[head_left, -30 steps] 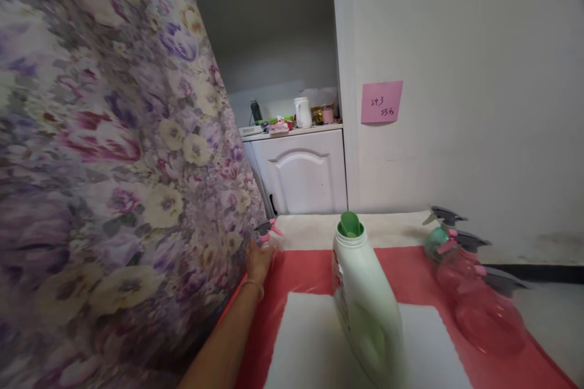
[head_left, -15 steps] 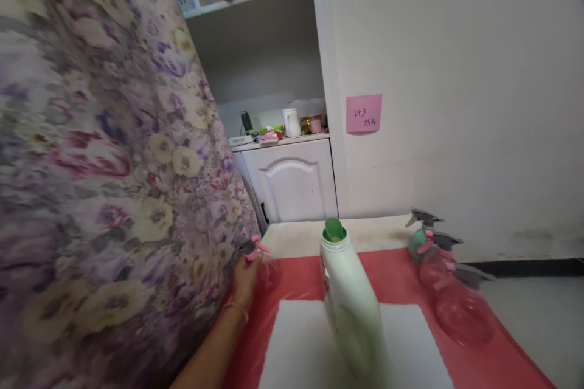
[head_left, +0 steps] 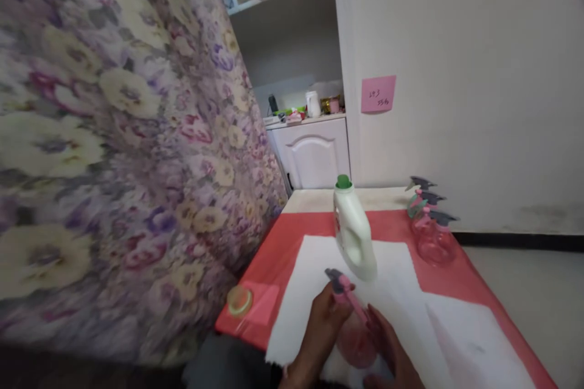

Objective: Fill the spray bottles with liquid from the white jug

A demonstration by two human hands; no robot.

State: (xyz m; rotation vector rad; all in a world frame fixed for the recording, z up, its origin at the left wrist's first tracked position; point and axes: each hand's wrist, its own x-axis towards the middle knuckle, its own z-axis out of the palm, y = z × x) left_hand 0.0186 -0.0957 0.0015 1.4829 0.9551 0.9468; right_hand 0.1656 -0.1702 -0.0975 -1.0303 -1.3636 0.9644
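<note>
A clear pink spray bottle (head_left: 356, 346) with a pink and dark grey trigger head is between my hands, low over the white cloth (head_left: 296, 310). My left hand (head_left: 323, 322) grips it at the neck, fingers closed just under the head. On the bottle's right side lies my right hand (head_left: 387, 340), its fingers curved around the body. Beyond them stands a pale green jug (head_left: 353, 231) with a green piece in its mouth, apart from both hands.
Several spray bottles (head_left: 433, 243) stand in a row along the table's right side. A roll of tape (head_left: 239, 301) and a pink paper (head_left: 264, 304) lie at the left front corner. A flowered curtain (head_left: 137, 182) hangs along the left. Behind the table are a cabinet (head_left: 314, 149) and a wall.
My left hand has brought the spray bottle from the table's left side to the front middle. My right hand has come into view against it. The view has shifted, showing more of the table.
</note>
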